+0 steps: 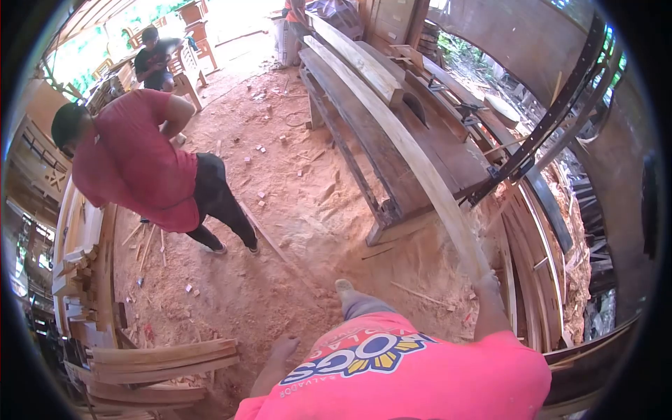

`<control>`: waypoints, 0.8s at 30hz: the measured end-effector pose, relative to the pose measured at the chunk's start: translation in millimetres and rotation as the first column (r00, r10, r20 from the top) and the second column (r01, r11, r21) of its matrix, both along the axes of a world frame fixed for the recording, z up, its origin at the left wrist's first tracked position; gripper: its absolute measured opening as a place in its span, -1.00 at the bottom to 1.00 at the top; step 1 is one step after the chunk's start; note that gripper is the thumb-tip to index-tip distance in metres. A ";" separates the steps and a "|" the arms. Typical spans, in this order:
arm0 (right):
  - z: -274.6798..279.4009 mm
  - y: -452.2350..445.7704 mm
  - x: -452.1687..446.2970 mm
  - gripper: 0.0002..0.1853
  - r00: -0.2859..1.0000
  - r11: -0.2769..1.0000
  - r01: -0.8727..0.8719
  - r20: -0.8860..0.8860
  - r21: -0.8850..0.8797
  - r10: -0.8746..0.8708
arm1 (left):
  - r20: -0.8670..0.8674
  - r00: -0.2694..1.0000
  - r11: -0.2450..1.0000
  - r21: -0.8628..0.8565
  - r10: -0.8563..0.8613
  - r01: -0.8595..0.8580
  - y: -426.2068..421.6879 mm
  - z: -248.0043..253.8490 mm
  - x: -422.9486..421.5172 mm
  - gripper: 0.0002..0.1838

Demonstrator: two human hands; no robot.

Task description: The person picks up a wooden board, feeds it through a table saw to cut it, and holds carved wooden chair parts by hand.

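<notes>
A long, narrow wooden plank (399, 133), pale and smooth-looking with a few grayish marks, runs from the right hand (486, 281) up and away across a tabletop (451, 161). It appears bowed in this wide, rounded view. The right hand's fingers are clamped on its near end, which overhangs the tabletop. The left hand (283, 347) hangs well apart from the plank, over the floor (294, 199); whether its fingers are apart or together, I cannot tell.

The tabletop is brown and flat, worn at its edges. On it, beyond the right fingers, lies a thick, square-cut beam (367, 70), with a dark, rounded plate (414, 109) upright beside its near end. A dark, slotted bar (553, 115) slants up just past the right fingers, close beside the plank.

Below and right of those fingers stand long, curved brown boards (532, 262). The floor is coated in reddish sawdust, dotted with small blocks; a thin strip (276, 248) lies ahead of the left fingers. To their left are stacked curved boards (164, 360).

Farther ahead, a person in a red shirt (140, 157) stands bent over, and another person (155, 59) is near wooden chairs (187, 70).
</notes>
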State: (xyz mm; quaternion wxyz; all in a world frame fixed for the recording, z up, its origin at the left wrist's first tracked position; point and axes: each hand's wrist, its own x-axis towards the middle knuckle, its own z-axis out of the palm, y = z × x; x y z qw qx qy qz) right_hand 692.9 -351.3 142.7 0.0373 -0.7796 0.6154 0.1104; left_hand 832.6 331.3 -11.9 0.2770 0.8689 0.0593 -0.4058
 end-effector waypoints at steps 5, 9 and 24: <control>6.5 0.2 18.4 -0.36 0.984 0.984 0.176 -0.018 0.013 -0.175 | 0.033 0.998 0.966 -0.252 0.059 -0.049 -59.7 43.0 58.7 -0.66; 8.2 -14.9 32.7 -0.47 0.947 0.947 0.319 -0.028 0.028 -0.319 | -0.005 1.000 0.952 -0.307 -0.002 0.000 -81.3 45.9 116.3 -0.67; -37.3 95.2 32.4 -0.47 0.940 0.895 0.319 0.222 -0.312 -0.258 | 0.068 0.831 0.791 -0.273 -0.552 0.548 -220.4 90.0 342.3 -0.70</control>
